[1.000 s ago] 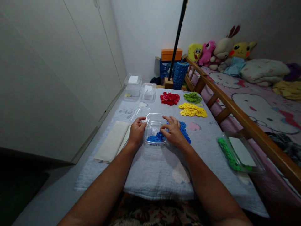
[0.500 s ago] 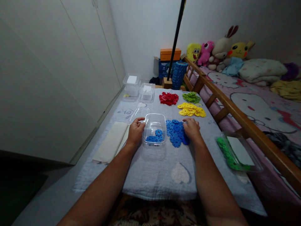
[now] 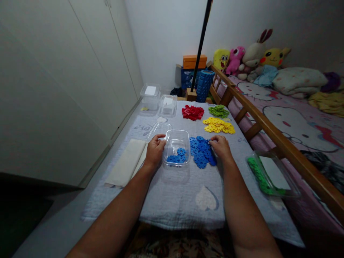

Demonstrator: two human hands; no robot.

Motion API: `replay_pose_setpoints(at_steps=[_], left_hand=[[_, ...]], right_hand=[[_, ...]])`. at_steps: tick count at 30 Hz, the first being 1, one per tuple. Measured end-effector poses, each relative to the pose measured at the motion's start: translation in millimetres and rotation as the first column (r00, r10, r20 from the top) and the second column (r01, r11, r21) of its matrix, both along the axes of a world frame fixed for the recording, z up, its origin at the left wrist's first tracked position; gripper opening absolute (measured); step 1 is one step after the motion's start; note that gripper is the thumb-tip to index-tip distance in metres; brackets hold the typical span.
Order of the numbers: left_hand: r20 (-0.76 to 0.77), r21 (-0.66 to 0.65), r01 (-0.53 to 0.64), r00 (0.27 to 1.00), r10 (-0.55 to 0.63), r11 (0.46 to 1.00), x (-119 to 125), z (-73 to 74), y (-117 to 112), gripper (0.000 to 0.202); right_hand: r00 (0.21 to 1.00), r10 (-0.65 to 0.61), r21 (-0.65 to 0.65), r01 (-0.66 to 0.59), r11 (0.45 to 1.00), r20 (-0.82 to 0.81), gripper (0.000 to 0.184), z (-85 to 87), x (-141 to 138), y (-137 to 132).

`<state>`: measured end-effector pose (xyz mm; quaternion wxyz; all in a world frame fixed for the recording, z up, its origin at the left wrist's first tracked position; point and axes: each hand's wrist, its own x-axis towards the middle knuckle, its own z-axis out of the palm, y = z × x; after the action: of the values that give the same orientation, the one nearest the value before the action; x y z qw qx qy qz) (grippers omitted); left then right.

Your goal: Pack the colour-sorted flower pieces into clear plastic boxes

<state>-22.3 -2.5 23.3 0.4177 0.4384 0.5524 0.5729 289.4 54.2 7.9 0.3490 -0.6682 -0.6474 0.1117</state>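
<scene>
A clear plastic container [image 3: 176,134] stands on the cloth in front of me with several blue snowflake discs [image 3: 178,157] in its bottom. My left hand [image 3: 156,148] pinches its left rim between thumb and fingers. To the right of the container lies a loose pile of blue snowflake discs [image 3: 201,152]. At the pile's right edge, my right hand [image 3: 220,146] has its fingertips closed on a blue snowflake disc, mostly hidden by the fingers. A clear lid [image 3: 159,129] lies behind my left hand.
Piles of red [image 3: 192,112], light green [image 3: 218,111] and yellow discs [image 3: 218,125] lie farther back. A closed box of green discs [image 3: 271,175] sits at right by the wooden bed rail [image 3: 258,122]. Lidded containers [image 3: 150,95] stand back left; a folded beige cloth [image 3: 126,163] lies left.
My right hand has shifted slightly right at the edge of the blue pile, its fingertips drawn together. The left hand and the container stay where they were.
</scene>
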Motion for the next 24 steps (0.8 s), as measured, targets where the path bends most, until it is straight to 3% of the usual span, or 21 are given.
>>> replay_pose_setpoints(at_steps=[2, 5, 10, 15, 19, 24], left_hand=[[0.0, 0.002, 0.003, 1.0, -0.003, 1.0, 0, -0.6, 0, 0.035], [0.011, -0.003, 0.003, 1.0, -0.003, 1.0, 0, 0.0, 0, 0.035], [0.026, -0.006, 0.014, 1.0, -0.014, 1.0, 1, 1.6, -1, 0.035], [0.023, -0.006, 0.012, 1.0, -0.012, 1.0, 2, 2.5, -2, 0.035], [0.031, -0.013, 0.005, 1.0, -0.005, 1.0, 3, 4.6, -3, 0.035], [0.034, -0.011, 0.009, 0.999, -0.009, 1.0, 4, 6.9, -4, 0.036]], right_hand=[[0.989, -0.016, 0.033, 0.021, 0.999, -0.15, 0.012, 10.4, -6, -3], [0.943, 0.081, 0.178, -0.024, 0.984, -0.323, 0.017, 31.1, -27, -15], [0.917, 0.313, 0.313, -0.231, 0.921, -0.246, 0.011, 55.0, -72, -43], [0.892, 0.446, 0.219, -0.42, 0.881, -0.081, 0.009, 52.7, -100, -55], [0.893, 0.449, 0.082, -0.448, 0.89, 0.01, 0.009, 43.7, -106, -54], [0.901, 0.43, 0.011, -0.431, 0.902, 0.056, 0.011, 36.9, -106, -51]])
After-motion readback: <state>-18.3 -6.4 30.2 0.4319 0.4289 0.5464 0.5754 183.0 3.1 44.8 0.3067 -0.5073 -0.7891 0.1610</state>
